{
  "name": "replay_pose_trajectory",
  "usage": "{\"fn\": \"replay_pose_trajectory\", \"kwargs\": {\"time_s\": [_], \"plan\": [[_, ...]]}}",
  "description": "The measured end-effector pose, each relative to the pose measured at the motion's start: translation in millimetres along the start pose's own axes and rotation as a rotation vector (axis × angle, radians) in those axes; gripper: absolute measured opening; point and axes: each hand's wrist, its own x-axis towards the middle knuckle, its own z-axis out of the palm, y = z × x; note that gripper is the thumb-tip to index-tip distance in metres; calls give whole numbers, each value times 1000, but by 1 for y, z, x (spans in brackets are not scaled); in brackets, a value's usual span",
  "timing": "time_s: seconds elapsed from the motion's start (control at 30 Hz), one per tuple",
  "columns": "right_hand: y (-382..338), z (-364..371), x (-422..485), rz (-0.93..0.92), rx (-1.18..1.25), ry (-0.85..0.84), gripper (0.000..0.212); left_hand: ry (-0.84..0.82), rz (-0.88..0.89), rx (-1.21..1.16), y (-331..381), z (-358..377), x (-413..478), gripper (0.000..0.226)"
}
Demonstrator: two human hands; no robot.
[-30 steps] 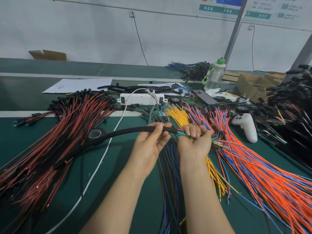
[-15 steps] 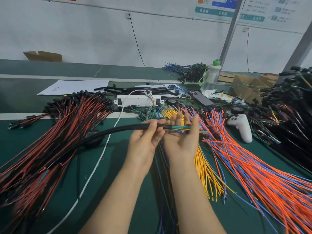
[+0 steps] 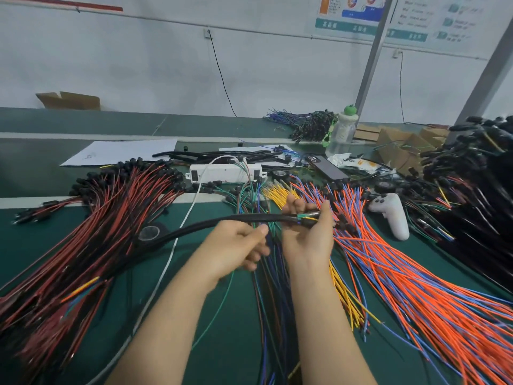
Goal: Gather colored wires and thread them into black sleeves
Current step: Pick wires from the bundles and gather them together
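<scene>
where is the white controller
In the head view, the white controller lies on the green mat right of the right hand, between the orange wires and the dark wire pile.

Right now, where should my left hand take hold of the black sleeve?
Pinch the black sleeve on its level stretch just left of the right hand, which holds its mouth. Bring the left hand up from below: that stretch hangs clear of the table, while further left it sags into the red wires.

Green bench (image 3: 236, 343) bears orange wires (image 3: 416, 295), controller (image 3: 391, 215).
</scene>
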Motion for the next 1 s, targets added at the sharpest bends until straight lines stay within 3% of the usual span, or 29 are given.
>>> {"fn": "replay_pose_trajectory", "kwargs": {"time_s": [0.1, 0.17, 0.27, 0.37, 0.47, 0.57, 0.67, 0.77, 0.87, 0.93, 1.0], "plan": [[-13, 0, 2, 161, 291, 31, 36, 308, 403, 667, 17, -31, -4, 23], [-16, 3, 1, 167, 367, 40, 36, 206, 459, 947, 25, -39, -1, 27], [-16, 18, -5, 143, 400, 30, 33, -38, 301, 938, 26, -23, 6, 31], [-19, 28, -9, 69, 280, 10, 33, -17, 433, 994, 36, -9, 14, 31], [-30, 37, -10, 103, 119, -3, 34, -120, 504, 1061, 64, 1, 21, 24], [-62, 52, -9, 124, 36, -164, 48, -145, 609, 1092, 116, 18, 26, 25], [-98, 71, -18, -25, -188, -287, 62, 156, 789, 990, 194, 32, 33, 28], [-129, 88, -31, -324, -546, -406, 33, 410, 939, 699, 264, 70, 36, 31], [-176, 90, -39, -848, -921, -346, 31, 263, 948, 222, 303, 141, 36, 16], [-221, 78, -33, -1151, -1156, -93, 36, 136, 844, -135, 317, 196, 35, 14], [-270, 53, -19, -1237, -1364, 234, 39, -4, 641, -478, 320, 249, 38, 15]]}}
